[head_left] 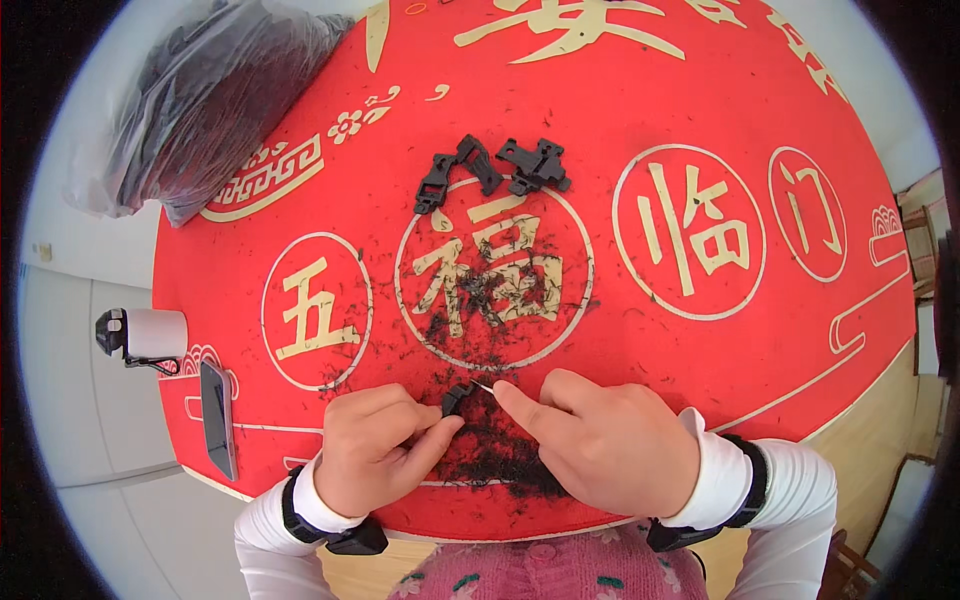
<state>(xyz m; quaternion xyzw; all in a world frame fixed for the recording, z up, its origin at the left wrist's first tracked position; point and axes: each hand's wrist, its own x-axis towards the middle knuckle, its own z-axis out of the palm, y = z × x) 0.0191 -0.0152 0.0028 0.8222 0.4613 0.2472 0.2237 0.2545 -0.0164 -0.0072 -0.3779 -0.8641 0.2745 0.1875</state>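
My left hand (375, 445) is closed, pinching a small black plastic part (457, 399) between thumb and fingers near the front of the table. From the right, my right hand (610, 440) grips a thin, light-coloured pointed tool (483, 386), perhaps a blade; most of it is hidden in the fist. Its tip reaches toward the black part, and I cannot tell whether the two touch. Dark shavings (500, 455) lie thick between my hands and scatter farther up the cloth. Beyond them lie several black plastic pieces, among them a clip-like one (433, 184) and a blocky one (537, 166).
A red cloth (600, 240) with gold characters covers the table. At the far left stands a clear plastic bag (215, 105) of dark items. A phone (216, 420) lies by the left edge, near a white cylinder (155, 333) with a black clip-like fitting.
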